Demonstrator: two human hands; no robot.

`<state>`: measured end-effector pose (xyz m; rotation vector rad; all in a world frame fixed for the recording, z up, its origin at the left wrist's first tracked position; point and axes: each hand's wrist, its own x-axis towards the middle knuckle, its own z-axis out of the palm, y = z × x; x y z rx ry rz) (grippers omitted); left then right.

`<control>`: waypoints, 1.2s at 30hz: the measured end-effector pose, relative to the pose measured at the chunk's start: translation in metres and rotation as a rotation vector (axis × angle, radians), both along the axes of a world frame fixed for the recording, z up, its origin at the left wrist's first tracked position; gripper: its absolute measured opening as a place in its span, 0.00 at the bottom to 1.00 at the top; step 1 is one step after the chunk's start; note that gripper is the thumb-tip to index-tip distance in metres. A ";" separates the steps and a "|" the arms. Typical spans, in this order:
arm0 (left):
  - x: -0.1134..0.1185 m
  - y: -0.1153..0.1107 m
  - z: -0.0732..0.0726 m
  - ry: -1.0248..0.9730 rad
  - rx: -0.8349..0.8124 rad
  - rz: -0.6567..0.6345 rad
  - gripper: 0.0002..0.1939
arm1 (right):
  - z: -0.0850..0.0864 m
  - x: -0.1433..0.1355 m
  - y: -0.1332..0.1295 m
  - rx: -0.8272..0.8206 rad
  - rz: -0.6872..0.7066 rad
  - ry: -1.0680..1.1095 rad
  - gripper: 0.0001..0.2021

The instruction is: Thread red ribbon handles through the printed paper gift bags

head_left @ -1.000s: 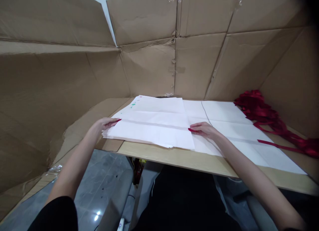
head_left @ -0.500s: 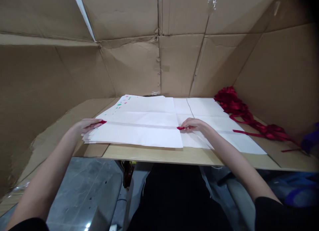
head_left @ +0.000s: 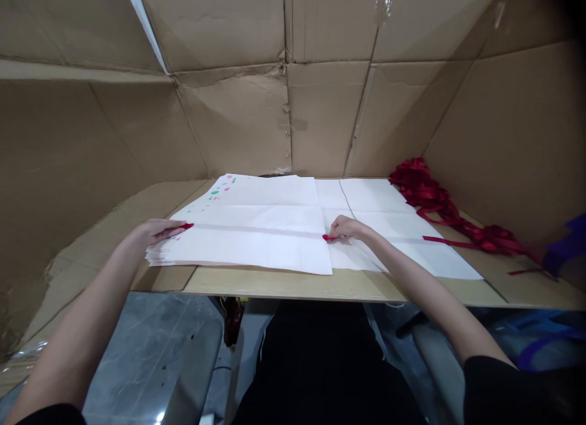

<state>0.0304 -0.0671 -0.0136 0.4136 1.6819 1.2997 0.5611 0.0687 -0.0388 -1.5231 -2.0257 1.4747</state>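
A stack of white paper sheets (head_left: 256, 248) lies in front of me, with small green and pink marks along its upper left edge. At the stack's left edge my left hand (head_left: 160, 229) is closed on a short piece of red ribbon (head_left: 187, 226). My right hand (head_left: 347, 226) pinches another bit of red ribbon (head_left: 328, 237) at the right edge. A faint grey band crosses the top sheet between the hands; whether the ribbon runs beneath it, I cannot tell. Under my right hand lies more white paper (head_left: 421, 248), with creases and a dark line.
A heap of dark red ribbon (head_left: 419, 184) trails along the right side, one strand lying over the paper. Cardboard walls (head_left: 329, 119) enclose the back and sides of the wooden table (head_left: 274, 283). Something purple (head_left: 565, 248) sits at the far right.
The view has shifted slightly, moving everything a little to the left. Both hands keep their pinch at the stack's two edges; my right hand's fingers look more curled.
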 end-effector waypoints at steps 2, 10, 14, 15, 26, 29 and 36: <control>0.003 0.000 0.001 0.004 -0.021 0.021 0.11 | 0.001 0.002 0.000 -0.010 0.007 -0.030 0.09; 0.003 -0.002 0.004 -0.039 0.010 -0.023 0.12 | 0.003 0.011 -0.003 0.080 0.182 0.170 0.06; -0.006 -0.003 0.001 -0.080 0.028 -0.078 0.13 | 0.002 0.017 -0.015 0.251 0.297 0.116 0.12; -0.007 -0.004 0.001 -0.079 0.026 -0.090 0.14 | 0.000 0.019 -0.018 0.317 0.322 0.086 0.13; 0.013 -0.006 0.009 -0.040 -0.030 -0.012 0.17 | -0.020 0.014 -0.037 0.913 0.326 -0.075 0.12; 0.014 -0.005 0.008 -0.041 -0.023 0.037 0.17 | -0.020 0.017 -0.042 1.080 0.322 -0.058 0.12; 0.013 -0.004 0.006 -0.082 -0.001 0.116 0.16 | -0.020 0.030 -0.042 1.211 0.276 -0.042 0.12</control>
